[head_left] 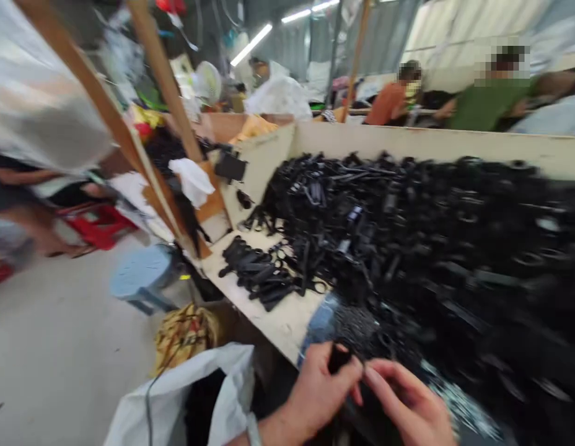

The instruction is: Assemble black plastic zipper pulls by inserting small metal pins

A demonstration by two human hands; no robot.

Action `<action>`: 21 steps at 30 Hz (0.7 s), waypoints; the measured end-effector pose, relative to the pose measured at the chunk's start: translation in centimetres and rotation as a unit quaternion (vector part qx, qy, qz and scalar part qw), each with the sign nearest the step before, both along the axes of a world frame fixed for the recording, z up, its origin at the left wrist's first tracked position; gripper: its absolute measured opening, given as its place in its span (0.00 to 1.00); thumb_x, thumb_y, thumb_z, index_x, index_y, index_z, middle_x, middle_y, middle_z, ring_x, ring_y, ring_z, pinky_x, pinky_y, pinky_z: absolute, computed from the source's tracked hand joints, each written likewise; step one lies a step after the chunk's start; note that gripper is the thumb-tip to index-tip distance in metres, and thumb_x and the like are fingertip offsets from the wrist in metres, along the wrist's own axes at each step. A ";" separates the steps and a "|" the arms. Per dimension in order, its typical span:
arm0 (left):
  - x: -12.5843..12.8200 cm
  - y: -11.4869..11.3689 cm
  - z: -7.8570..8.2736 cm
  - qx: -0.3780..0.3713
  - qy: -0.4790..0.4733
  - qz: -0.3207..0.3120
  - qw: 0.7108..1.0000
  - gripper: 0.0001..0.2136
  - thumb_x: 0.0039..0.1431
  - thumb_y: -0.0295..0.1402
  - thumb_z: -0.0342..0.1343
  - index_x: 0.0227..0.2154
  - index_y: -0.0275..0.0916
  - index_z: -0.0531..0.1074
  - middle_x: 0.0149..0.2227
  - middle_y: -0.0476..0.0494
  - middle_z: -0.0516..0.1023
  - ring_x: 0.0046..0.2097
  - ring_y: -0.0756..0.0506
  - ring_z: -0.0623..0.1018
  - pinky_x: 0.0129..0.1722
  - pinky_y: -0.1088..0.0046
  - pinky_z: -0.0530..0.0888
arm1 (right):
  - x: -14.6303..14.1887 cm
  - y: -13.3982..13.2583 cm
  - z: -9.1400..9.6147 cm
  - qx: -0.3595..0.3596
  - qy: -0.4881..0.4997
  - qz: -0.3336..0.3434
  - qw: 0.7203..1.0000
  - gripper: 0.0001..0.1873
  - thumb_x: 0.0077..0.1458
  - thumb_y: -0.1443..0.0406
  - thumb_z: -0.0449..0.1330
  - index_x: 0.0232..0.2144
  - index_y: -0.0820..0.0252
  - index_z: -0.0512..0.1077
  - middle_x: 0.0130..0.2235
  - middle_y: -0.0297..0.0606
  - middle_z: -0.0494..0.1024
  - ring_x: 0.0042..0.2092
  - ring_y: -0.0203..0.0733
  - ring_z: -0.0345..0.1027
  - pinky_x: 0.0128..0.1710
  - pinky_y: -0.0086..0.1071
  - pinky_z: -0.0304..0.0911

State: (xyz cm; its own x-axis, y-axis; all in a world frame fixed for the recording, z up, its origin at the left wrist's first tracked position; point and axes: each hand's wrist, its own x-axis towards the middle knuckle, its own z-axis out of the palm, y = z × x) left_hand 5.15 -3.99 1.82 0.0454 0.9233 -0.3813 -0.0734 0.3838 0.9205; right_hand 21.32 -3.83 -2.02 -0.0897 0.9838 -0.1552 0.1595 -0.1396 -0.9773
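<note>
My left hand (322, 378) is closed around a small black piece (337, 358), whose exact kind blurs out. Thumb and fingers of my right hand (406, 396) are pinched together right beside it, almost touching the left thumb; whatever they hold is too small to make out. Just beyond the hands lies a blue plastic bag (321, 319) with tiny dark parts (357, 325) in it. A large heap of black plastic parts (362, 217) covers much of the pale worktable (280, 325). Several black handle-like pieces (259, 272) lie grouped at its left. Small shiny pieces (468, 402) are at the right.
A white sack (232, 365) stands open below the table's left edge, near a yellow bag (183, 334) and a blue stool (141, 272). Wooden posts (166, 80) rise at the left. A low board (436, 142) borders the heap; people (487, 102) sit beyond it.
</note>
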 end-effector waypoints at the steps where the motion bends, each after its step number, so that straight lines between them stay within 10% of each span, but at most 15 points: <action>1: 0.0 0.2 -0.2 -0.003 -0.013 -0.009 1.000 0.16 0.61 0.45 0.60 0.26 0.38 0.71 0.17 0.53 0.70 0.19 0.54 0.61 0.21 0.77 0.58 | 0.1 -0.2 0.6 -0.009 0.011 0.010 1.000 0.24 0.53 0.42 0.67 0.31 0.56 0.81 0.33 0.41 0.82 0.34 0.47 0.75 0.35 0.33 0.72; 14: -1.0 0.7 -0.6 0.128 0.082 -0.049 0.987 0.12 0.60 0.41 0.60 0.26 0.38 0.76 0.26 0.48 0.76 0.32 0.46 0.73 0.34 0.74 0.66 | -1.3 0.5 1.8 -0.058 0.094 -0.018 0.994 0.27 0.52 0.42 0.68 0.27 0.60 0.76 0.25 0.33 0.72 0.25 0.34 0.56 0.20 0.25 0.49; 21: -1.0 0.2 -0.6 0.140 0.170 -0.062 0.973 0.15 0.65 0.40 0.56 0.24 0.39 0.73 0.24 0.49 0.73 0.30 0.46 0.71 0.31 0.73 0.64 | -1.0 0.3 2.0 -0.054 0.096 -0.018 0.994 0.23 0.53 0.46 0.69 0.29 0.60 0.76 0.27 0.32 0.73 0.27 0.36 0.60 0.25 0.26 0.55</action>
